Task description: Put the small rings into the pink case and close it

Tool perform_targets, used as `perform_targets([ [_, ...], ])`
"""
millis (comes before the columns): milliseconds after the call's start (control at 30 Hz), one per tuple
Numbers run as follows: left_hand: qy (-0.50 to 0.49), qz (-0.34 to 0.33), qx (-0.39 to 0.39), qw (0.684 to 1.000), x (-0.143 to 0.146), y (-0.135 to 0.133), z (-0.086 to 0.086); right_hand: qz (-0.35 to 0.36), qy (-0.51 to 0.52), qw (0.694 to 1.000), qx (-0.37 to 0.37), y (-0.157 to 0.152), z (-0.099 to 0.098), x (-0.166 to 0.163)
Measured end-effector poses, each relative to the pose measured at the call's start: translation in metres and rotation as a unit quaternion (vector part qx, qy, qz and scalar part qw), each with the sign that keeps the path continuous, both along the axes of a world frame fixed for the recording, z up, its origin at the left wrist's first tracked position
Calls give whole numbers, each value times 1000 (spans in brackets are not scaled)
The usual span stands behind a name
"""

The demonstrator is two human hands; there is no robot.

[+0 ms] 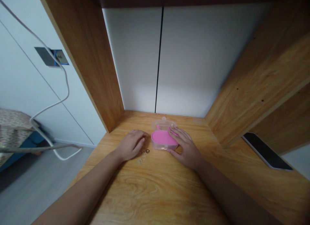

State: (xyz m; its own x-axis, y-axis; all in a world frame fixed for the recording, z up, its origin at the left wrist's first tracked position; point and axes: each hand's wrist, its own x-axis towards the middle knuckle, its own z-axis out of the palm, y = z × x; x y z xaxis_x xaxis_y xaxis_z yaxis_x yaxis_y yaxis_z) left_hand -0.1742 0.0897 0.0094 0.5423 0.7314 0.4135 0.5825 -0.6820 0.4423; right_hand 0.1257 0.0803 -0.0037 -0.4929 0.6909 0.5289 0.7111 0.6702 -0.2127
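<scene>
A small clear plastic case with a pink top surface [161, 138] sits on the wooden desk, its transparent lid [162, 123] tipped back behind it. My right hand [185, 146] grips the right end of this case, fingers over the pink top and thumb at the front side. To the left of the case, my left hand [132, 144] rests on the desk with loosely bent fingers and the thumb apart from them; nothing shows in it. Beside its thumb lie a small black ring [147, 151] and several tiny clear or silvery loops [139, 160], too small to name surely.
A dark flat device like a phone or tablet [266, 150] lies at the right under a wooden panel. Wooden side panels [89, 63] and a white back wall [189, 57] enclose the desk [155, 192]. A white cable [66, 83] hangs at the left.
</scene>
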Motion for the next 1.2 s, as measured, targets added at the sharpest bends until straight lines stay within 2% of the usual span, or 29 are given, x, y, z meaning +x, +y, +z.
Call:
perform_targets([
  [133,-54,-17,-33,998,1,6,-5,18,8,1000,10,-2,1,-1],
  [367,30,-65,-43,996,9,6,-6,24,41,998,50,-10,1,-3],
  [600,25,-76,-64,995,8,7,-5,9,95,993,76,-19,10,-6],
  [733,-25,-86,-56,994,9,0,0,6,135,983,121,-32,16,-12],
  [833,-95,-64,-36,993,15,-13,3,25,147,978,146,-43,17,-18],
  [900,-152,-49,-9,987,23,-26,4,50,141,979,136,-50,18,-23],
  [1033,-232,-73,9,970,43,-50,3,61,122,985,105,-57,21,-31],
  [1133,-247,-92,-15,964,53,-59,4,78,123,984,103,-56,22,-32],
  [1200,-234,-113,0,966,54,-60,5,96,127,981,107,-55,22,-32],
])
